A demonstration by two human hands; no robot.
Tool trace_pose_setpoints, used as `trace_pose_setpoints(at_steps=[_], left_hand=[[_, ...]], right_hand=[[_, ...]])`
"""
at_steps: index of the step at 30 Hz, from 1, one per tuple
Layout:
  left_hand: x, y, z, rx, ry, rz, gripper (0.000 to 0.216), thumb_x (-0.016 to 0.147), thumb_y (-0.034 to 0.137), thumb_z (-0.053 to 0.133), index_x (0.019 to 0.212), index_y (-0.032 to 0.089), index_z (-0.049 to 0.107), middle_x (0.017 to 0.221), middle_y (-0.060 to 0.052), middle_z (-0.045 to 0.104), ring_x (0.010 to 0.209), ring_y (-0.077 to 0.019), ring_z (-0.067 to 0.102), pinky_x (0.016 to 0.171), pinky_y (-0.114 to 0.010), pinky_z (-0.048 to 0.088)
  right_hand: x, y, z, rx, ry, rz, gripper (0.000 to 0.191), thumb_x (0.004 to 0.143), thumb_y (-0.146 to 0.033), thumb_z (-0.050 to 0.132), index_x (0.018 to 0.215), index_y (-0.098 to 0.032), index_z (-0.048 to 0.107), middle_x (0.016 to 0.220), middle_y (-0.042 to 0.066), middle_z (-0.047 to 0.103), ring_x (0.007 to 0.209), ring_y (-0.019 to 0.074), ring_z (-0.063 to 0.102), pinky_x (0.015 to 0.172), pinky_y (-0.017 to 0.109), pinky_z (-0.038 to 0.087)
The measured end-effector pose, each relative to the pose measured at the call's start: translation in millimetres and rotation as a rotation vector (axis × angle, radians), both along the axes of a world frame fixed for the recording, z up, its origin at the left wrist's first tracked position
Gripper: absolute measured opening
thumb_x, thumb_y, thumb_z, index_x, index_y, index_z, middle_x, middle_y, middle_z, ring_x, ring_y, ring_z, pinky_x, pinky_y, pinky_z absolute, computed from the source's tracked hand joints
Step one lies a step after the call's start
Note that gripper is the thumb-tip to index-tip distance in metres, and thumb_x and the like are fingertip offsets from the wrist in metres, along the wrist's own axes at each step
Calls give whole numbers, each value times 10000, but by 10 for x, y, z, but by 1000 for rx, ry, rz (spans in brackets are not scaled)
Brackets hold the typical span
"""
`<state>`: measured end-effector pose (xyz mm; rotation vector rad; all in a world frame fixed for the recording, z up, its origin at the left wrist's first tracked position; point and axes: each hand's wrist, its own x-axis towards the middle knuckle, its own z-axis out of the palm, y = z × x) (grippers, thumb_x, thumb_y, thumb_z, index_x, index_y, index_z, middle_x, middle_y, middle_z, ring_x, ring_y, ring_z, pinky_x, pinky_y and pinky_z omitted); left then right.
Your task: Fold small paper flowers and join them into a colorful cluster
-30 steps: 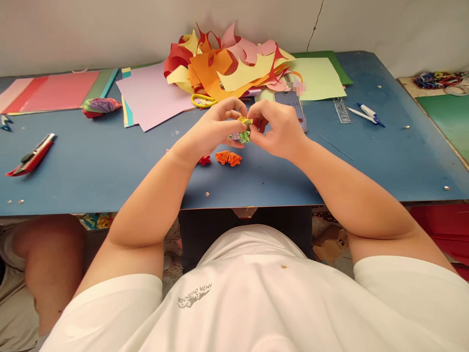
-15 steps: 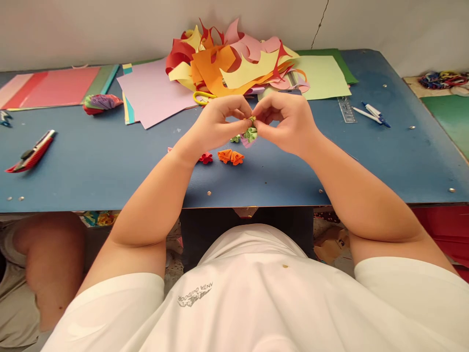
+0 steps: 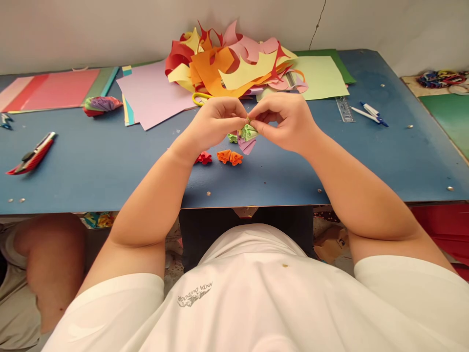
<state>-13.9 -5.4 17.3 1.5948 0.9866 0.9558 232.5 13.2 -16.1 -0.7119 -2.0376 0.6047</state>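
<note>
Both hands meet over the blue table, pinching at one small light green folded paper flower [image 3: 249, 132]. My left hand [image 3: 222, 120] has thumb and fingertips closed at its upper tip. From the other side, my right hand [image 3: 284, 122] pinches the same tip, its other fingers curled. Just below the green flower shows a purple folded paper piece [image 3: 246, 145]; whether it is held or lies on the table I cannot tell. Another green paper piece [image 3: 232, 138] is partly behind the left hand. Orange paper flowers [image 3: 229, 157] and a red paper flower [image 3: 204, 157] lie nearer me.
A heap of paper scraps [image 3: 223, 63] covers the back middle, with yellow-handled scissors [image 3: 201, 99] at its front. Left are a red utility knife [image 3: 33, 155] and a multicoloured paper bundle [image 3: 101, 105]. Right are a ruler [image 3: 345, 109] and pens [image 3: 370, 114]. Someone's leg [image 3: 54, 264] shows lower left.
The green flower has turned a little between my fingertips, and more of the purple piece now shows below it. Both hands stay almost in place.
</note>
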Motion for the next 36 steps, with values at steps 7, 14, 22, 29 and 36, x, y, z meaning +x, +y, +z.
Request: trace_pose_setpoints(at_steps=[7, 14, 22, 29, 36], left_hand=[[-3, -8, 13, 16, 14, 12, 160, 932, 129, 909, 868, 219, 793, 866, -41, 693, 989, -231, 778, 1020, -435, 722], [18, 53, -25, 112, 54, 20, 190, 908, 105, 870, 824, 229, 753, 825, -17, 660, 840, -164, 649, 853, -358, 620], [-10, 128, -58, 173, 115, -5, 184, 932, 170, 909, 825, 229, 770, 798, -17, 698, 777, -153, 634, 742, -337, 550], [-41, 130, -81, 203, 130, -49, 191, 942, 233, 974, 823, 221, 825, 816, -33, 755, 809, -165, 700, 787, -347, 613], [-80, 213, -130, 236, 107, -65, 275, 945, 326, 1048, 810, 247, 822, 766, -16, 716, 864, -205, 785, 869, -384, 705]], right_hand=[[7, 136, -154, -75, 84, -28, 436, 1105, -747, 965, 1106, -326, 852, 1019, 50, 836, 955, 291, 856, 908, 548, 858], [28, 85, -149, -67, 35, -72, 354, 1193, -680, 887, 1215, -337, 797, 951, 25, 823, 850, 251, 826, 819, 452, 804], [32, 3, 2, 57, -66, -25, 107, 1139, -401, 883, 1061, -328, 876, 1043, 44, 931, 935, 269, 895, 917, 459, 831], [53, 22, 9, -4, -57, 0, 232, 1078, -420, 992, 946, -342, 819, 962, 34, 894, 906, 296, 881, 900, 517, 830], [16, -17, -5, -41, -29, -42, 253, 1155, -512, 953, 1058, -326, 811, 1011, 27, 872, 919, 258, 853, 919, 475, 812]])
